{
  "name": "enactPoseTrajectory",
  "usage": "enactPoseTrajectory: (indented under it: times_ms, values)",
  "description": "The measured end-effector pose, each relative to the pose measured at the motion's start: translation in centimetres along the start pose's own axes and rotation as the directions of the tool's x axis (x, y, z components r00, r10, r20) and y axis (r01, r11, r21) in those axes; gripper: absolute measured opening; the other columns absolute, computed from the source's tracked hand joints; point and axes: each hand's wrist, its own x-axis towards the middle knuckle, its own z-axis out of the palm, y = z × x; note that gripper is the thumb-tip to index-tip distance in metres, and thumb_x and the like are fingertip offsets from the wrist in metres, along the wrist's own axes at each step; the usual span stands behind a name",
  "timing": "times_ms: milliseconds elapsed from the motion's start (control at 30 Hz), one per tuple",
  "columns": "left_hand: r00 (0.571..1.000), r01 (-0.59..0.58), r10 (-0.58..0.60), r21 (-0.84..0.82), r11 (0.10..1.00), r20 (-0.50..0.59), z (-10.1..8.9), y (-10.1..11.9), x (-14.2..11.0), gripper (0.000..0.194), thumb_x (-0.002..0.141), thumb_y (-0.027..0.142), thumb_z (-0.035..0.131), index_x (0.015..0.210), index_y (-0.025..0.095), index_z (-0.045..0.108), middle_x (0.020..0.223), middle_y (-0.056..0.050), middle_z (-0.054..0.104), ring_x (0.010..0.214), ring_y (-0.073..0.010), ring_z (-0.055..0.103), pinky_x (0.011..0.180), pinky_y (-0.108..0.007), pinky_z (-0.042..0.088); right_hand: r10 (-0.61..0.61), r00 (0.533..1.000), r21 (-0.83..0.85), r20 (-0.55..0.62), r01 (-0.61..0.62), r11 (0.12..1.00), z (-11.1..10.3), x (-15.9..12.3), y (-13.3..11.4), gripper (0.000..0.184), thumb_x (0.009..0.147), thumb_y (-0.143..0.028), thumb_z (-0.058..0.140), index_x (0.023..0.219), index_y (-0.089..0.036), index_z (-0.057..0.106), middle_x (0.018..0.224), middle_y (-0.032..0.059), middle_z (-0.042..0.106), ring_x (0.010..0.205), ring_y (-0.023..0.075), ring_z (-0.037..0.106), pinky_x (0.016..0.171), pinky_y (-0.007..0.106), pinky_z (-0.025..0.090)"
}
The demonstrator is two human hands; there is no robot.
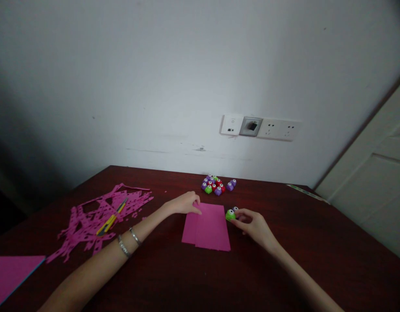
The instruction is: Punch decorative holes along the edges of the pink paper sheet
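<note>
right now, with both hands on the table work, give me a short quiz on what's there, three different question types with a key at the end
1. Multiple choice: What is the main colour of the white-topped piece at the fingertips of the right hand?
a) red
b) green
c) yellow

2. True or false: The yellow cutter lies on the pile of pink scraps.

3. Fill in the blank: The left hand, at the top of the overlapping pink sheets, is on the arm that wears two silver ____.

Key: 1. b; 2. true; 3. bracelets
</note>
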Motion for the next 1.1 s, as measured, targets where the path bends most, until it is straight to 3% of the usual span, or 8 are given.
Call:
enactPoseTrajectory:
  times_ms: [133, 867, 1100]
  values:
    - [1.000, 0.004, -0.004, 0.007, 1.000, 0.023, 0.4, 0.4, -0.1, 0.050, 0.061, 0.055, 0.068, 0.090, 0.015, 0.062, 0.085, -0.005, 0.051, 0.078, -0.0183, 0.049, 0.066, -0.026, 0.036, -0.009, 1.000, 0.001, 0.017, 0.009, 1.000, 0.1, 0.2, 0.5, 0.031, 0.067, -0.039, 0.065, 0.085, -0.015, 0.062, 0.069, 0.0024, 0.062, 0.053, 0.0120, 0.054, 0.042, 0.022, 0.045]
    - [0.995, 0.092, -0.089, -0.073, 0.993, 0.042, 1.6, 0.3, 0.3, 0.042, 0.058, 0.041, 0.074, 0.086, 0.015, 0.057, 0.088, -0.005, 0.052, 0.078, -0.0171, 0.050, 0.065, -0.026, 0.038, -0.010, 1.000, -0.055, 0.028, 0.011, 0.998, -0.1, 0.4, 1.0, 0.029, 0.068, -0.039, 0.064, 0.084, -0.015, 0.063, 0.069, 0.0032, 0.064, 0.053, 0.0131, 0.055, 0.044, 0.022, 0.045]
    - [0.994, 0.108, -0.099, -0.220, 0.970, 0.051, 1.9, 0.3, 0.8, 0.046, 0.055, 0.031, 0.074, 0.092, 0.013, 0.054, 0.077, -0.002, 0.058, 0.066, -0.0138, 0.052, 0.056, -0.023, 0.037, -0.037, 0.999, -0.091, 0.011, 0.037, 0.995, -0.1, 0.4, 1.0, 0.029, 0.067, -0.040, 0.064, 0.082, -0.015, 0.065, 0.067, 0.0034, 0.064, 0.054, 0.0135, 0.056, 0.047, 0.022, 0.046]
